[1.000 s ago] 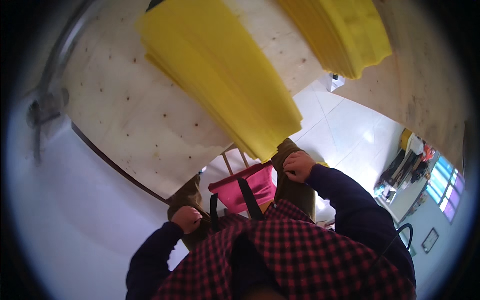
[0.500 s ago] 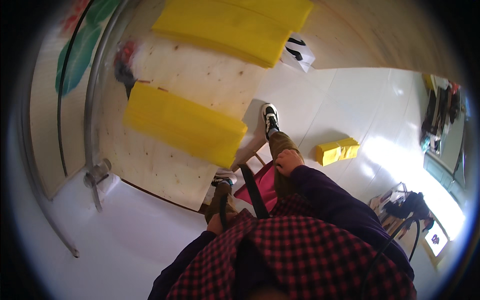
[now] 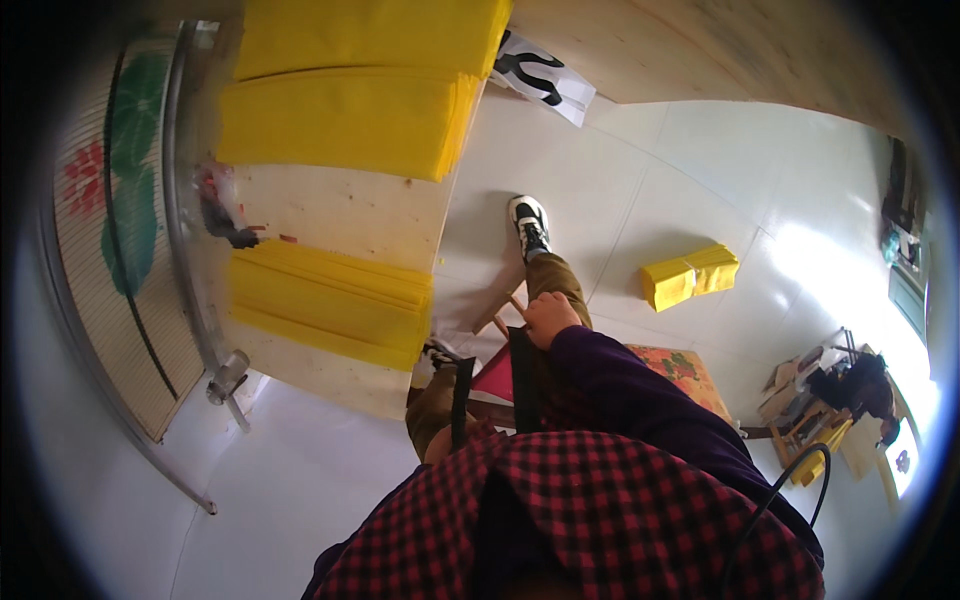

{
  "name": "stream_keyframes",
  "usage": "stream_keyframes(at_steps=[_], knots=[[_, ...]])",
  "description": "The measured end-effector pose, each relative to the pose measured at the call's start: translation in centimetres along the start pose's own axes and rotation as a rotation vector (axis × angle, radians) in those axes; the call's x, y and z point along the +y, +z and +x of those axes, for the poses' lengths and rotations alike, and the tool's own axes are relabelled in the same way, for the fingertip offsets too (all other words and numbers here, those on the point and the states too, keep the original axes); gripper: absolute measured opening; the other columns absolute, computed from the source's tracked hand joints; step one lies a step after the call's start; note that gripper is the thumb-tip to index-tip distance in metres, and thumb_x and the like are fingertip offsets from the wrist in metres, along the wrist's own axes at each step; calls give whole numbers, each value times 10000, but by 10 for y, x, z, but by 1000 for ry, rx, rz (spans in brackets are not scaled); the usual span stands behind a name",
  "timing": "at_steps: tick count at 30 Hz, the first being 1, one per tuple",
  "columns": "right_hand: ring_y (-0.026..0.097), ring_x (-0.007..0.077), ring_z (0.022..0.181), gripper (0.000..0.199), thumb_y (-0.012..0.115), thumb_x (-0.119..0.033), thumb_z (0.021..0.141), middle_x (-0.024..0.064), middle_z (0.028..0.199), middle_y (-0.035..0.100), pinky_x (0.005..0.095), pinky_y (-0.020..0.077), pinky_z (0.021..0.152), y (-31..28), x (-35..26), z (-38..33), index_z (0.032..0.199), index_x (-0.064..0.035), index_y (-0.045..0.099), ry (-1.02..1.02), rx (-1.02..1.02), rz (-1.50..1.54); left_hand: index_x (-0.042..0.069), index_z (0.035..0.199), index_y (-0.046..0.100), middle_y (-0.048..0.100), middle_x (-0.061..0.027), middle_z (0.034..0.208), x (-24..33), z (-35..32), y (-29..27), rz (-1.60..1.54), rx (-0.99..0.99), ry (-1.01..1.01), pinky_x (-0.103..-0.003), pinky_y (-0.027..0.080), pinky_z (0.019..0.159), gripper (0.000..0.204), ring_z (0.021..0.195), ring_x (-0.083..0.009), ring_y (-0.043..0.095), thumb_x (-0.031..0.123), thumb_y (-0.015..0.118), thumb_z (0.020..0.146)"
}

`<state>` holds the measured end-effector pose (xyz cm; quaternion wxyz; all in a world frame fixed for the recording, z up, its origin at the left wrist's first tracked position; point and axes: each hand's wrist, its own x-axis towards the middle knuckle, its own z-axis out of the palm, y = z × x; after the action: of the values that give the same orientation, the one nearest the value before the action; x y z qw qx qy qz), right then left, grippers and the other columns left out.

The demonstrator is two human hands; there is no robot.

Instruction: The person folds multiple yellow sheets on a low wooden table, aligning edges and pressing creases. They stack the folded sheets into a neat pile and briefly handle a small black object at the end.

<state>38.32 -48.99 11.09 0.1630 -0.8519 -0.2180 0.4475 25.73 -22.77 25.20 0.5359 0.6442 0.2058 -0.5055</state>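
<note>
My right hand (image 3: 550, 318) rests on my right thigh, its fingers lying over the brown trousers (image 3: 556, 280) beside a dark strap (image 3: 523, 380); I see nothing in it. Of my left hand (image 3: 438, 445) only a patch of skin shows by my left leg, next to another dark strap (image 3: 461, 400); its fingers are hidden. On the wooden table to the left lie a flat stack of yellow folded cloth-like sheets (image 3: 330, 300) and larger yellow stacks (image 3: 345, 120) farther off. Both hands are apart from these stacks.
A yellow bundle with a pale band (image 3: 690, 277) lies on the white floor (image 3: 620, 200). Nearby are a stool with a patterned top (image 3: 685, 375), a white bag with black marks (image 3: 545, 75), the wooden table's edge (image 3: 440, 225) and a metal rail (image 3: 185, 250).
The view has swung, so the table and stacks appear farther left and the patterned stool now shows. My right hand stays on my leg, and less of my left hand is visible.
</note>
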Motion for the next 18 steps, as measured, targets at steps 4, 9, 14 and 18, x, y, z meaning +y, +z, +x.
stream_keyframes(at_steps=[4,9,14,18], knots=[[562,218,1004,203,563,-261,808,32,1005,653,373,396,894,-6,-3,-1,886,-141,707,11,25,-34,0,1189,573,631,-89,1137,47,9,-14,-18,89,125,-294,436,943,345,1061,-171,579,257,477,981],[574,215,987,200,554,-259,816,38,981,661,382,424,839,-1,-17,1,871,-143,707,79,-6,-47,-27,1166,565,645,-120,1079,149,34,-63,181,152,452,-344,456,933,300,1012,-184,608,195,442,1004],[569,220,1008,180,558,-211,835,36,968,659,378,418,842,28,-34,-6,908,-134,703,125,95,29,-28,1139,577,654,-121,1028,171,42,-75,187,163,490,-296,488,851,250,923,-181,637,143,475,988],[556,229,1054,192,566,-218,825,23,985,655,394,408,886,40,-27,-24,939,-152,706,274,110,88,4,1074,621,667,-82,982,151,32,-57,395,27,376,-285,492,812,197,894,-157,636,133,512,971]])
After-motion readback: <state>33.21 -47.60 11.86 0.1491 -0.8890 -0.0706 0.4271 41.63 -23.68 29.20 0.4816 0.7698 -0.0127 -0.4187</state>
